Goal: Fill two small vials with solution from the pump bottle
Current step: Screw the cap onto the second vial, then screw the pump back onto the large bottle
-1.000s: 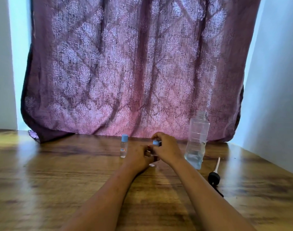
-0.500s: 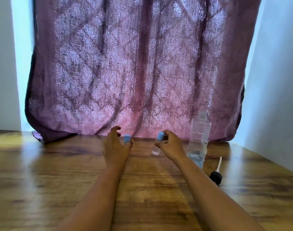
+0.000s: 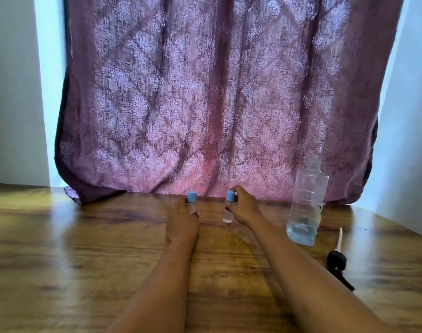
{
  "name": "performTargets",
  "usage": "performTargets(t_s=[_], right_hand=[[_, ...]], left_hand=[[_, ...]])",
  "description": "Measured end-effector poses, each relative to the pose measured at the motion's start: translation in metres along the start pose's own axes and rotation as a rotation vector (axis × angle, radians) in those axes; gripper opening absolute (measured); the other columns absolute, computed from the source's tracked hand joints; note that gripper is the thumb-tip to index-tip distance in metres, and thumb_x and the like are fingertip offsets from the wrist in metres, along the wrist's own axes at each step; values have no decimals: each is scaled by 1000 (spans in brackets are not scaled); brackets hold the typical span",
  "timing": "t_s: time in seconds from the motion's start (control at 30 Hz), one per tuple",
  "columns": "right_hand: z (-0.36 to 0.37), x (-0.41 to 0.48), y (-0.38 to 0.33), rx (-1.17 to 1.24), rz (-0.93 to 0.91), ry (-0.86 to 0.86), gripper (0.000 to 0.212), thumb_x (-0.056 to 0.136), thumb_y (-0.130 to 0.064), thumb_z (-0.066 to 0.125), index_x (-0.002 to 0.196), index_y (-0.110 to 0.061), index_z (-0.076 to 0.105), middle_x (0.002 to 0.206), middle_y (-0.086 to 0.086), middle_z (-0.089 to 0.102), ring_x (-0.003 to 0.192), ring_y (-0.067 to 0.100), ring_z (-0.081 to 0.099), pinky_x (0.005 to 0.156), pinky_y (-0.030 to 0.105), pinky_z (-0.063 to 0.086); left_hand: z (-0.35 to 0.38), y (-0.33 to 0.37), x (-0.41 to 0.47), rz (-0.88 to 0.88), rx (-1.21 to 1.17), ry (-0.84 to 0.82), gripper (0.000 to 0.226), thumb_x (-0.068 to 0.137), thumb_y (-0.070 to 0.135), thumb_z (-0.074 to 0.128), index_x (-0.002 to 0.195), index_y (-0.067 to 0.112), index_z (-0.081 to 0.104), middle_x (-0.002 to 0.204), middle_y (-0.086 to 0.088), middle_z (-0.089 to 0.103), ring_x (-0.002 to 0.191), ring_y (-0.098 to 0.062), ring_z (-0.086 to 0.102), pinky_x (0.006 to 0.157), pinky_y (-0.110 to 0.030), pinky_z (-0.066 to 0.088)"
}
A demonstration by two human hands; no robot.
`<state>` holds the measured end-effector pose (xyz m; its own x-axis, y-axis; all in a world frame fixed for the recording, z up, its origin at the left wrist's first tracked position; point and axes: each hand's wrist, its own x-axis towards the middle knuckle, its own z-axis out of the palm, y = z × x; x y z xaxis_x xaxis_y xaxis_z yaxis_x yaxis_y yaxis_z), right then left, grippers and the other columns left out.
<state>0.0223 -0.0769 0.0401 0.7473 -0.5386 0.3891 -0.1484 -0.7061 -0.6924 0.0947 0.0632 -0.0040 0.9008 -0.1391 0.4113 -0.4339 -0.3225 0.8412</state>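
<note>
Two small clear vials with blue caps stand upright on the wooden table [image 3: 85, 248] near its far edge. My left hand [image 3: 182, 218] wraps the left vial [image 3: 192, 199], hiding most of its body. My right hand [image 3: 244, 209] grips the right vial [image 3: 229, 207] by its upper part; its base rests on the wood. The clear pump bottle [image 3: 306, 207] stands open-necked to the right, with a little liquid at its bottom. Its black pump head with a pale tube [image 3: 337, 255] lies on the table further right.
A purple patterned curtain [image 3: 217, 92] hangs behind the table's far edge. White walls flank it, the right one close to the table's right side.
My hands parted from the middle. The left hand went to the left vial and closed on it. The right hand carried the capped right vial out, then set it upright.
</note>
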Motion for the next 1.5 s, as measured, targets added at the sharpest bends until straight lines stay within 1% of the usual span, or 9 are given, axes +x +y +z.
performTargets(t_s=[0.33,0.47,0.6,0.73,0.9,1.03,1.17,1.33,1.5], right_hand=[[-26,-21,-5,26,58,44,78,81,-13,73,146,-17,30,132,15,52,117,28,52,93,33,46],[-66,-49,-15,42,31,27,43,83,-8,68,124,-10,55,100,7,61,89,20,60,77,31,52],[-130,-90,-6,-190,106,-311,13,89,-9,60,82,-18,66,81,1,65,70,15,64,60,24,53],[-188,-124,31,-648,183,-286,23,82,-1,57,92,-16,70,100,2,69,94,21,64,87,36,53],[-194,-159,55,-543,76,-227,31,91,-3,49,120,-5,61,122,14,56,89,11,58,63,0,39],[-177,-167,66,-604,74,-224,28,91,-16,54,117,-20,61,124,7,59,113,26,54,95,30,43],[-174,-165,66,-632,-34,-212,29,82,-12,64,107,-27,59,108,0,63,95,21,61,86,39,51],[-208,-150,44,-382,-263,119,21,84,-9,65,102,-17,58,99,5,66,89,20,62,79,36,52],[-258,-127,-2,119,-278,610,41,90,-21,63,128,-17,50,106,2,63,89,17,61,80,19,48]], left_hand=[[5,1,-2,54,-47,-41,79,76,5,70,142,17,29,133,-20,46,114,-36,51,90,-34,42],[-5,11,-12,158,-60,51,76,75,3,68,138,14,28,130,-23,29,108,-38,46,92,-38,41],[-14,27,-32,264,-19,64,68,77,0,63,136,11,31,133,-22,33,118,-38,39,96,-44,39],[-12,46,-55,455,42,-6,64,75,-5,60,133,6,35,124,-21,41,110,-38,45,90,-47,43],[13,74,-79,439,-11,-99,62,75,-2,58,133,5,35,128,-20,40,115,-36,41,95,-42,38],[36,105,-107,404,-161,-217,61,75,3,62,127,20,35,121,-8,39,100,-20,45,75,-25,39],[54,134,-114,430,-127,-290,58,75,15,67,121,27,34,114,-3,40,98,-17,45,75,-27,36],[75,164,-105,354,-162,-368,70,74,37,75,127,24,33,128,-10,43,114,-29,47,94,-42,44],[101,187,-99,337,-148,-393,102,65,51,78,142,19,18,138,-15,42,124,-35,44,99,-47,41]])
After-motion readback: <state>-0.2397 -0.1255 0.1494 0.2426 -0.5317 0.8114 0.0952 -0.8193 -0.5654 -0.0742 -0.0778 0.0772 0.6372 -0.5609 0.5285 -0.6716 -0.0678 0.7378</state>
